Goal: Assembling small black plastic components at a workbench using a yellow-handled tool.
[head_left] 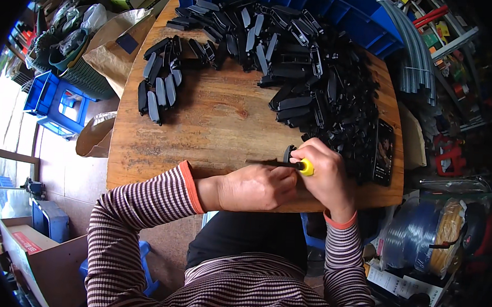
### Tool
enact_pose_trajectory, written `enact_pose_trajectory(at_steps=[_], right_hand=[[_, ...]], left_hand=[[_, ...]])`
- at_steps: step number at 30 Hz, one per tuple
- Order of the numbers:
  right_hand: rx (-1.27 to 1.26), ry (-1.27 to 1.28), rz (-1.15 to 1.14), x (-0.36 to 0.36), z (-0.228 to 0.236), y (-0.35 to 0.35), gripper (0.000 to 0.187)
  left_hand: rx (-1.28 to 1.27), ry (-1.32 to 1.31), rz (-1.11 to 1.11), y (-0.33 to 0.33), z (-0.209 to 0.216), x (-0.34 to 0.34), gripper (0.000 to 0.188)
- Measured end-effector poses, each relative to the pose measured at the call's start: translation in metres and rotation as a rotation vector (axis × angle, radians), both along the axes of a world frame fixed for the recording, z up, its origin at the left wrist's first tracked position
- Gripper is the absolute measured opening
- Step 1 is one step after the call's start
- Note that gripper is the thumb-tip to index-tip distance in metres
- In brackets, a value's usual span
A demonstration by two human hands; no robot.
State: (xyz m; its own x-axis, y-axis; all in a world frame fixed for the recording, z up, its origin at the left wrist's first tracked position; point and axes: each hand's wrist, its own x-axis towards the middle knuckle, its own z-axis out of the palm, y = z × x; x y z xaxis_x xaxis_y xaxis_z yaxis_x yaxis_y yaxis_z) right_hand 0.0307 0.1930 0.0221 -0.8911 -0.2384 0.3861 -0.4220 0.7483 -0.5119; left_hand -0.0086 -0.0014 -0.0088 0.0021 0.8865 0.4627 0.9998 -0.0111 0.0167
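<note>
Close to the table's near edge, my two hands meet. My left hand (258, 187) is closed, its fingers curled toward my right hand; what they hold, if anything, is hidden. My right hand (325, 173) is wrapped around a hand tool with a yellow end (306, 168). A long, thin dark part of it points left, just above my left knuckles; its exact kind is unclear. A small curved black piece (289, 153) sticks up at my right fingertips. Beyond my hands lies a big heap of black plastic parts (319, 84). Several similar parts (160, 93) form a smaller group on the left.
The wooden table (214, 117) carries it all. A phone (383, 152) lies at its right edge. Blue bins (357, 24) stand along the far side, with grey tubes (416, 63) beside them. Paper bags (113, 47) and a blue stool (64, 104) are on the left. Wrapped coils (423, 234) sit right.
</note>
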Motion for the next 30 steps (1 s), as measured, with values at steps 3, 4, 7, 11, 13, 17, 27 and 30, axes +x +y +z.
enact_pose_trajectory(at_steps=[3, 4, 7, 11, 13, 17, 27, 30], right_hand=[[-0.047, -0.117, 0.063, -0.007, 0.009, 0.003, 0.014], [-0.209, -0.107, 0.019, -0.007, 0.017, 0.002, 0.011], [-0.535, -0.086, -0.075, -0.011, 0.027, -0.003, 0.007], [-0.912, 0.108, -0.091, -0.025, 0.012, -0.026, 0.009], [-0.858, -0.015, -0.087, -0.028, 0.009, -0.023, 0.012], [-0.744, -0.005, -0.357, -0.011, 0.024, 0.004, 0.015], [0.031, -0.209, -0.267, 0.026, -0.004, 0.027, 0.019], [0.046, -0.228, -0.232, 0.023, 0.001, 0.024, 0.019]], left_hand=[[0.004, -0.02, -0.009, -0.003, -0.002, -0.001, 0.026], [-0.031, -0.063, -0.02, -0.003, -0.002, 0.0, 0.026], [-0.026, -0.072, -0.024, -0.001, -0.001, -0.001, 0.024], [0.032, -0.014, -0.03, 0.003, 0.0, -0.001, 0.021], [-0.013, -0.039, -0.014, 0.001, 0.004, -0.001, 0.022], [0.126, 0.129, 0.011, 0.008, 0.012, -0.016, 0.025], [0.362, -0.461, 0.571, -0.036, 0.009, -0.117, 0.024], [0.383, -0.241, 1.043, -0.074, 0.03, -0.136, 0.019]])
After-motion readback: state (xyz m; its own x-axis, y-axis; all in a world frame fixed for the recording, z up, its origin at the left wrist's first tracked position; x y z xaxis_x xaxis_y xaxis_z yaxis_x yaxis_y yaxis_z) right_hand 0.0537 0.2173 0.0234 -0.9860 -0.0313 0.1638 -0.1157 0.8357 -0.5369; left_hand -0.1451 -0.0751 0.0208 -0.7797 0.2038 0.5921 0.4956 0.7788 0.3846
